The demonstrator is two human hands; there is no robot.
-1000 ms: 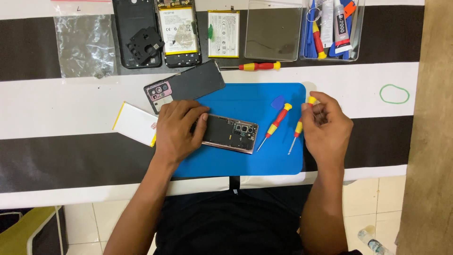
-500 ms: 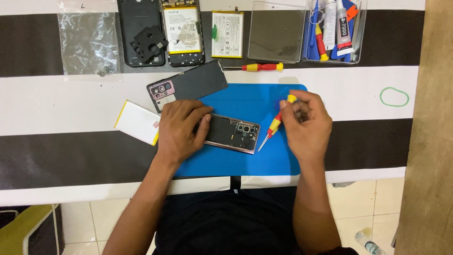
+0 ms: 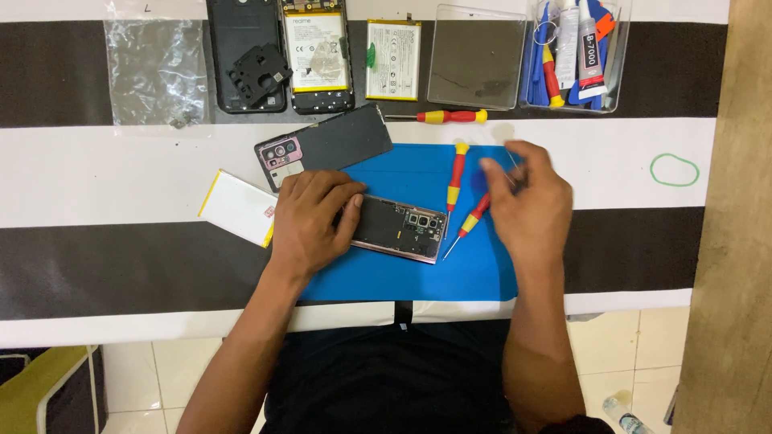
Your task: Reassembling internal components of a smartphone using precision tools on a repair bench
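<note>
A phone with its back removed (image 3: 402, 229) lies on a blue mat (image 3: 418, 277), its camera end pointing right. My left hand (image 3: 314, 221) lies over the phone's left half and holds it down. My right hand (image 3: 527, 201) hovers blurred over the mat's right side. Two red and yellow screwdrivers are on the mat: one (image 3: 456, 173) lies free left of that hand, the other (image 3: 473, 219) runs diagonally under its fingers. A thin grey metal piece (image 3: 513, 161) shows by the fingertips. Whether the hand grips anything is unclear.
A dark back cover (image 3: 330, 145) and a white, yellow-edged flat piece (image 3: 237, 207) lie left of the mat. Along the back are a plastic bag (image 3: 157, 72), two opened phone bodies (image 3: 245, 56), a battery (image 3: 392, 60), a clear tray (image 3: 476, 56), a tool box (image 3: 575, 52), a third screwdriver (image 3: 442, 116). A green band (image 3: 674, 170) lies right.
My right hand has moved left and up across the mat, and one screwdriver now lies free to its left. My left hand and the phone have stayed put.
</note>
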